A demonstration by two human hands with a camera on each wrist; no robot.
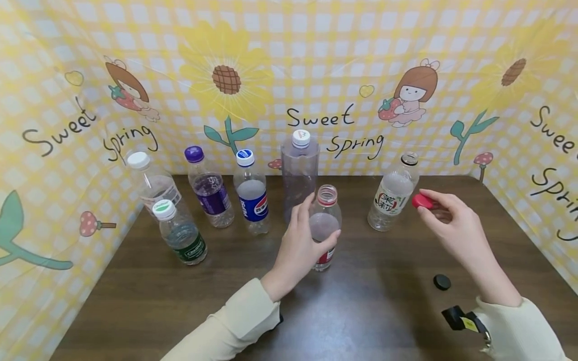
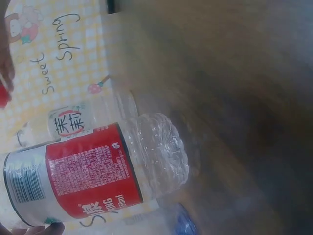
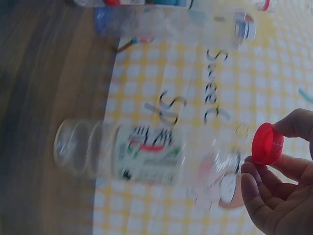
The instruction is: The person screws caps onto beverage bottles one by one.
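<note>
My left hand [image 1: 298,243] grips a clear bottle with a red label [image 1: 326,225], its neck uncapped with a red ring below the threads. In the left wrist view the red-labelled bottle [image 2: 88,171] fills the lower left, fingertips at its side. A red cap [image 1: 422,201] is pinched between the thumb and fingers of my right hand [image 1: 456,225]. Its hollow underside shows in the right wrist view, where the cap [image 3: 267,143] is apart from any bottle. Nearest that hand stands an uncapped clear bottle with a white label [image 1: 392,193], a black ring at its neck.
A black cap [image 1: 442,282] lies on the brown table [image 1: 352,321] near the right forearm. Capped bottles stand at the left: a purple-capped one [image 1: 209,193], a blue-labelled one [image 1: 253,198], a green-labelled one [image 1: 182,238]. A large bottle [image 1: 298,173] stands behind the left hand.
</note>
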